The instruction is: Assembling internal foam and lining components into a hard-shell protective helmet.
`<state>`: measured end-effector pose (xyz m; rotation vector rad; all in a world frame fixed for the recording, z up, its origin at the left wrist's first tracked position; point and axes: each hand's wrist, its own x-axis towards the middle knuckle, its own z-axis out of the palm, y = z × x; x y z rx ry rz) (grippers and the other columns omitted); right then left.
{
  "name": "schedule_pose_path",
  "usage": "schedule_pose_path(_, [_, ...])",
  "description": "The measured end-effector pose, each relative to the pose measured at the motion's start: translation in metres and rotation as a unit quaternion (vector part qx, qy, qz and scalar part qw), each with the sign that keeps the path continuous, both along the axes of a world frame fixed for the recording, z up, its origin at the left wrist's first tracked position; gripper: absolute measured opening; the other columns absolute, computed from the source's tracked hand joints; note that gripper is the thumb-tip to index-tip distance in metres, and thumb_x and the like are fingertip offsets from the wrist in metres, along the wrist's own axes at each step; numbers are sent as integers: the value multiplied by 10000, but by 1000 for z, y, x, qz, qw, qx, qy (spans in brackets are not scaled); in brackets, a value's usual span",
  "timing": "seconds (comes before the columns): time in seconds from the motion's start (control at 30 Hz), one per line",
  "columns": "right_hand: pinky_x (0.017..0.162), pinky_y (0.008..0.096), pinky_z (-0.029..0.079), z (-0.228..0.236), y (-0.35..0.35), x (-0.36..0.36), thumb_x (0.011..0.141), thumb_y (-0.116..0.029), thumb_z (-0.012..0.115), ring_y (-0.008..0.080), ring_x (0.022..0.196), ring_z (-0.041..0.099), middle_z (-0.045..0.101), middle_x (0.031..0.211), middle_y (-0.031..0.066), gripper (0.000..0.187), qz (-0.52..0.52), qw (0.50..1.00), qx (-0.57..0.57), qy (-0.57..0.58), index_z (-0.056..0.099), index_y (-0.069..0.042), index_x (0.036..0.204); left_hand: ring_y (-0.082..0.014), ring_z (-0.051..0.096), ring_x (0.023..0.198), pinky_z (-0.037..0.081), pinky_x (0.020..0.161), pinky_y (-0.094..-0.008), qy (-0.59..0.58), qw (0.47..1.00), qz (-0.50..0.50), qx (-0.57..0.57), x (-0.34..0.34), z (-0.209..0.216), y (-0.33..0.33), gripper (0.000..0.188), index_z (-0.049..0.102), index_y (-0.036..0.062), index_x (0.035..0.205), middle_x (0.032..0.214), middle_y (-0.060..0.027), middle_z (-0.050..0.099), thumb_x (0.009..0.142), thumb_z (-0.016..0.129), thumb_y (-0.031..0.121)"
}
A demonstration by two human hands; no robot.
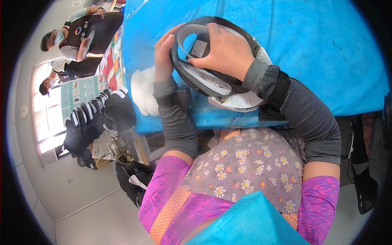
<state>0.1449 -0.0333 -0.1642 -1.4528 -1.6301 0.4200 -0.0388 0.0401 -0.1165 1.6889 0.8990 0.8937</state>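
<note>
A black cap (192, 79), its pale inside turned up, is held above the blue-covered table. A curved white strip (192, 29) stands up along the cap's left inner edge, and a white label (199, 48) shows inside. My left hand (164, 55) grips the cap's left rim, fingers curled behind it. Reaching in from the right, my right hand (228, 51) has its thumb and index finger bent round the strip and label area; the exact hold is partly hidden. Below, a white piece with a jagged, stitched edge (237, 102) hangs from the cap.
White cloth (145, 92) lies beside my left forearm on the blue table cover (306, 45). A row of black caps (96, 112) stands at the left, near a printed chart (83, 94). Two masked people (77, 32) are at the far left.
</note>
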Motion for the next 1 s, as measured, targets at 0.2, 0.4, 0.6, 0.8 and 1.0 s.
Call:
schedule_pose_path(0.2, [672, 388, 601, -1, 0, 0, 708, -608, 768, 307, 805, 728, 691, 969, 194, 881, 2, 1000, -9, -2, 532, 78, 1208, -228, 611, 1167, 442, 1031, -326, 5, 1000, -7, 7, 4, 3, -3, 521, 598, -92, 1307, 1253, -161, 662, 976, 479, 293])
schedule_pose_path(0.4, [695, 388, 599, 2, -1, 1, 697, -641, 771, 323, 822, 728, 692, 979, 206, 893, 0, 1000, -23, -4, 548, 94, 1153, -220, 606, 1173, 438, 1036, -324, 8, 1000, -12, 1, 8, 5, -6, 505, 594, -95, 1306, 1258, -158, 660, 983, 478, 275])
schedule_pose_path(0.6, [734, 387, 597, 1, 1, 2, 687, -661, 777, 327, 858, 724, 689, 979, 218, 897, 5, 1000, -19, -2, 555, 96, 1115, -212, 605, 1169, 439, 1035, -321, 14, 1000, -13, 23, 12, 8, -10, 469, 593, -85, 1306, 1255, -149, 660, 989, 478, 242])
schedule_pose_path(0.8, [783, 379, 587, 0, 4, 4, 672, -681, 785, 316, 898, 711, 683, 981, 211, 921, 14, 1000, -3, -9, 554, 93, 1115, -208, 571, 1212, 413, 1063, -329, 25, 1000, 3, 15, 7, 5, -10, 470, 566, -75, 1325, 1281, -135, 635, 991, 471, 242])
schedule_pose_path(1.0, [828, 390, 575, 1, 1, 6, 662, -695, 794, 321, 956, 696, 669, 1016, 209, 950, 44, 999, -16, 0, 539, 88, 1135, -150, 556, 1156, 411, 995, -298, 201, 979, -30, 4, 17, 49, -15, 404, 587, -19, 1269, 1291, -115, 613, 978, 562, 261])
